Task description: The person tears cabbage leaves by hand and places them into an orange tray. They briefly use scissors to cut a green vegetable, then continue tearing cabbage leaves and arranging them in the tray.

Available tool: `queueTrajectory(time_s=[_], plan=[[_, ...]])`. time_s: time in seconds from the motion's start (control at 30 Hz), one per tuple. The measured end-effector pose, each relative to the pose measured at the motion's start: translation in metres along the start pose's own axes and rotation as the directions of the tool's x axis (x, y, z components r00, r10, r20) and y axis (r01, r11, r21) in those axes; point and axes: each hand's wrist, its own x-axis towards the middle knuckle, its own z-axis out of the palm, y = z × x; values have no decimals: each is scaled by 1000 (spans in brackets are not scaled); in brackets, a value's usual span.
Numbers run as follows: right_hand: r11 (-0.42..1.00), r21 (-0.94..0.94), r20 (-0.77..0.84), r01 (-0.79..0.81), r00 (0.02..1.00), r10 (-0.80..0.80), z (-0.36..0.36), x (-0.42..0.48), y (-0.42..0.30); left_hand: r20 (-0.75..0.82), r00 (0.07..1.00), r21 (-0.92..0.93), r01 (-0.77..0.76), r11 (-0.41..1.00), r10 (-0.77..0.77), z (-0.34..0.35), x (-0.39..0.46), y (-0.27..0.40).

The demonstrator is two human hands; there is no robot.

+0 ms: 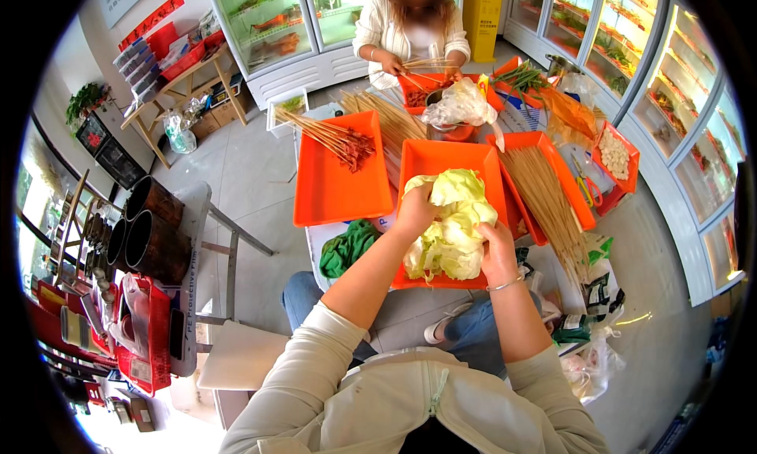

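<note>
Pale green lettuce leaves (458,229) are in and above an orange plastic tray (450,151) in front of me. My left hand (419,208) grips the leaves at their upper left, and my right hand (498,250) holds them at the right edge. Left of this tray, a second orange tray (340,199) carries skewers of red meat (353,149), their sticks pointing up to the left. To the right, bare wooden skewers (544,199) lie in a third orange tray (582,208).
A green cloth (349,248) lies by the table's near left edge. Across the table a person (414,37) handles skewers over a meat tray. A pot (452,131) under a plastic bag, yellow-handled scissors (586,185) and a tray of white pieces (615,153) stand farther off.
</note>
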Motion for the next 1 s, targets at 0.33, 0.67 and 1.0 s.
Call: queueTrajectory(time_s=[0.33,0.67,1.0], plan=[[989,137,29,58,998,-63,-2,-13,12,-104,969,-419,160,894,-223,10,7,-24],[937,346,6,51,998,-57,-4,-19,9,-67,953,-619,193,761,-297,24,7,-2],[935,312,-101,167,985,-142,-8,-30,10,-3,890,-696,325,640,-456,38,31,-20]])
